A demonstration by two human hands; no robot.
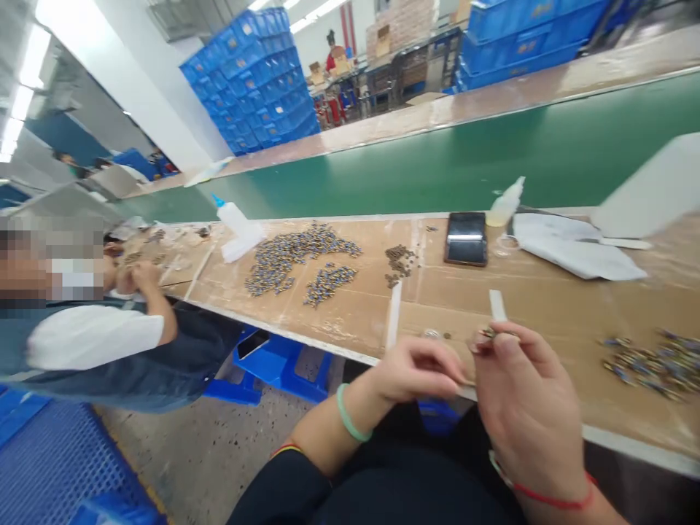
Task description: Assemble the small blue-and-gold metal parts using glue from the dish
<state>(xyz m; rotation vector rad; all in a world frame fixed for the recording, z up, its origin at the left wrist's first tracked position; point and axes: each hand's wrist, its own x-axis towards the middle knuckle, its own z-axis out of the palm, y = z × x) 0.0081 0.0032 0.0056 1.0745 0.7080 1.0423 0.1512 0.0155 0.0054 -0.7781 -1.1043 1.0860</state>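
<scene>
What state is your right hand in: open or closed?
Closed: the right hand pinches a small part, which shows beside the thumb.

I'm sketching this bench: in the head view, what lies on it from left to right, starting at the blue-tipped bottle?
Blue-tipped bottle, large parts pile, brown pieces, dark phone, translucent bottle, far-right parts pile.

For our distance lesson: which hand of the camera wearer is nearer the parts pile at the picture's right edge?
Right: the right hand is left of the parts pile; the left hand is farther left.
</scene>
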